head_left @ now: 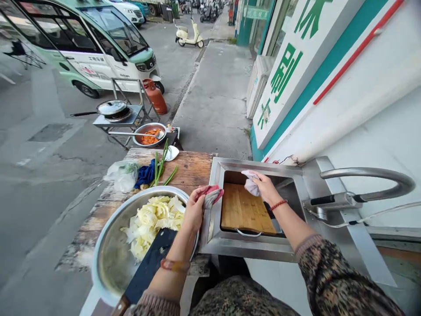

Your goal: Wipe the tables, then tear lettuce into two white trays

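Over the sink's left rim, my left hand (194, 210) is closed on a red and grey cloth (213, 199). My right hand (265, 188) grips a pale pinkish-white cloth (251, 185) above the sink. Whether the two cloths are joined I cannot tell; a gap shows between them. Below my hands a wooden cutting board (243, 210) lies in the steel sink (217, 245). Left of the sink stands a large metal bowl (110, 263) of torn cabbage (153, 215). A dark-bladed cleaver (149, 261) lies across the bowl, partly hidden by my left forearm.
A curved faucet (371, 173) rises at the sink's right. On the wooden table (194, 169) are green onions (160, 164), a blue cloth (145, 173) and a plastic bag (122, 175). Beyond stand a bowl of orange food (149, 137), a lidded pan (112, 107) and a gas cylinder (154, 96).
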{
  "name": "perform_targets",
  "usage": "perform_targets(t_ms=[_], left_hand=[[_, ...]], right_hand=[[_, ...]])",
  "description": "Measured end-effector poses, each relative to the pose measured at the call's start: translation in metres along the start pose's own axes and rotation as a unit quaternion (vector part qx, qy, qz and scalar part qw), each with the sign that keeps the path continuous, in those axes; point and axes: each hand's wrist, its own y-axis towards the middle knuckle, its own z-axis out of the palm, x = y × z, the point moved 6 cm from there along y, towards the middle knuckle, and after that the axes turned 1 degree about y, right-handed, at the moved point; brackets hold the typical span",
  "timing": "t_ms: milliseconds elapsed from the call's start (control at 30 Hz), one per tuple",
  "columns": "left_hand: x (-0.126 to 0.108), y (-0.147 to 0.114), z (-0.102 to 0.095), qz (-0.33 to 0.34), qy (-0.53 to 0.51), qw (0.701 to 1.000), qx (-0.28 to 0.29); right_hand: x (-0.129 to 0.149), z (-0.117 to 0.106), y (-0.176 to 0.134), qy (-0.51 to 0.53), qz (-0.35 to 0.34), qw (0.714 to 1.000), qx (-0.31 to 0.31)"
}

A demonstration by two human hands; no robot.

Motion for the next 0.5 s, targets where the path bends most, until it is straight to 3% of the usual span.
perform_targets(t_ms=[133, 233, 300, 367, 467, 500], left_hand=[[-0.024, -0.058, -0.026, -0.056, -0.065, 0.988, -0.127], [-0.036, -0.097, -0.038, -0.055, -0.042, 0.97, -0.231], [-0.038, -0.119, -0.039, -0.065, -0.027, 0.961, -0.269], [-0.037, -0.135, -0.036, -0.075, -0.016, 0.955, -0.288], [-0.031, -0.147, -0.026, -0.073, -0.015, 0.95, -0.304], [-0.03, -0.147, -0.022, -0.068, -0.016, 0.95, -0.304]], right_hand=[[-0.005, 0.083, 0.069, -0.139, -0.112, 0.981, 0.077], [-0.021, 0.137, 0.071, -0.21, -0.137, 0.964, 0.093], [-0.037, 0.159, 0.033, -0.214, -0.142, 0.958, 0.126], [-0.051, 0.169, -0.03, -0.233, -0.166, 0.94, 0.186], [-0.066, 0.168, -0.134, -0.266, -0.227, 0.883, 0.313], [-0.068, 0.165, -0.163, -0.272, -0.255, 0.851, 0.37]])
